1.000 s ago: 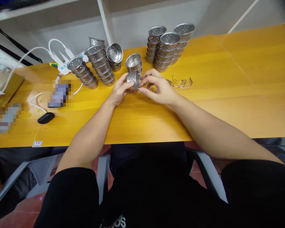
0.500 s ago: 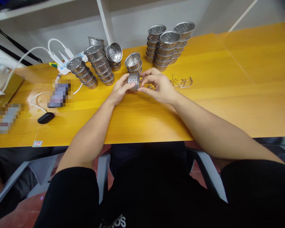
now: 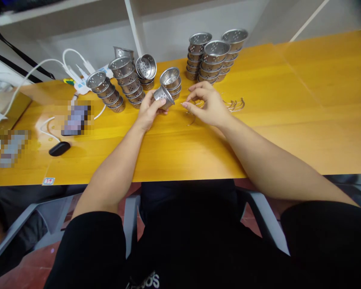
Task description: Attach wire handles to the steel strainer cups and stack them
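My left hand (image 3: 148,112) is closed around a perforated metal strainer cup (image 3: 162,96), held tilted just above the table with its flared rim toward the right. My right hand (image 3: 209,104) hovers a little to the right, apart from the cup, thumb and forefinger pinched together; whatever sits between those fingertips is too small to make out. Below its fingers shows a thin curved wire (image 3: 193,120). Several more curved wires (image 3: 236,105) lie on the table just past that hand. Behind the held cup stands a short stack of strainer cups (image 3: 170,78).
Taller stacks of strainer cups stand at back left (image 3: 128,76) and back right (image 3: 215,60). On the left are a power strip (image 3: 82,86) with white cables, a blurred phone (image 3: 76,120) and a black oval device (image 3: 59,149). The yellow table (image 3: 303,100) meets a wall behind.
The cup in my left hand has tipped, its rim turning down to the right, and shifted slightly left. My right hand has drawn away from the cup, its fingertips coming together.
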Tool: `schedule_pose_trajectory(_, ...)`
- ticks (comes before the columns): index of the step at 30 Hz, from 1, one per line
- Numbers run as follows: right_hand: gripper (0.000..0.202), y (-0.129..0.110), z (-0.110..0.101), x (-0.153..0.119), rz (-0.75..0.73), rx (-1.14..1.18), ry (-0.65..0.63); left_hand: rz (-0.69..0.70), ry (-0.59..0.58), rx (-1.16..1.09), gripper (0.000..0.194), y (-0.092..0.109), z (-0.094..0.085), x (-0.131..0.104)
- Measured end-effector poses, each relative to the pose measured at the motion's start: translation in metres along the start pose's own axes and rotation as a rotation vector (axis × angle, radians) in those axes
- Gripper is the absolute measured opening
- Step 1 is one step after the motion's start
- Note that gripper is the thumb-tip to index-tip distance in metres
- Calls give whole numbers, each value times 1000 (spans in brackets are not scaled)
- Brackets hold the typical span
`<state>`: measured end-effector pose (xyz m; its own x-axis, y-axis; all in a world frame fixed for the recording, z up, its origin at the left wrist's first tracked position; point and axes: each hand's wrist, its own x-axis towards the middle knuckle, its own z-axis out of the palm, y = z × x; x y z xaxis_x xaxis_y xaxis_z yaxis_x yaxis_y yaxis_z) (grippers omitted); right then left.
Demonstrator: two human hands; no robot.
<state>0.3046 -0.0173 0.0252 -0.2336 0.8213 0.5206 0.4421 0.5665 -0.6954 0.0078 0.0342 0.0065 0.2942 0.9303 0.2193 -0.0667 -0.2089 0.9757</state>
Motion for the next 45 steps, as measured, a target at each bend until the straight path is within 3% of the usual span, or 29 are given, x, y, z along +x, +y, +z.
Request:
schedule_pose_trajectory(5,58,15,1,-6,-22,-142,-204,-1,122,43,102,-5,-1,6)
schedule_pose_trajectory(8,56,15,7,-7,-18,-176,-186,23,173,26,113,-13,-3,10)
schedule_pose_trajectory(13,80,14,15,1,7,-183,-88,-14,165,13,108,-30,-13,22)
schedule_pose_trajectory(19,119,33,23,14,45,-56,-149,-51,92,-111,93,-31,-18,29)
schedule_pose_trajectory(23,143,37,29,14,56,22,-209,-48,28,-103,94,-24,-21,29)
schedule_pose_trajectory(30,139,36,27,10,64,4,-170,-53,-10,-91,97,0,-11,12)
schedule_pose_trajectory(36,141,50,22,14,53,-85,-64,-14,102,-69,104,-4,-10,17)
schedule_pose_trajectory(45,161,37,29,20,57,101,-183,-17,69,-157,100,-8,-16,19)
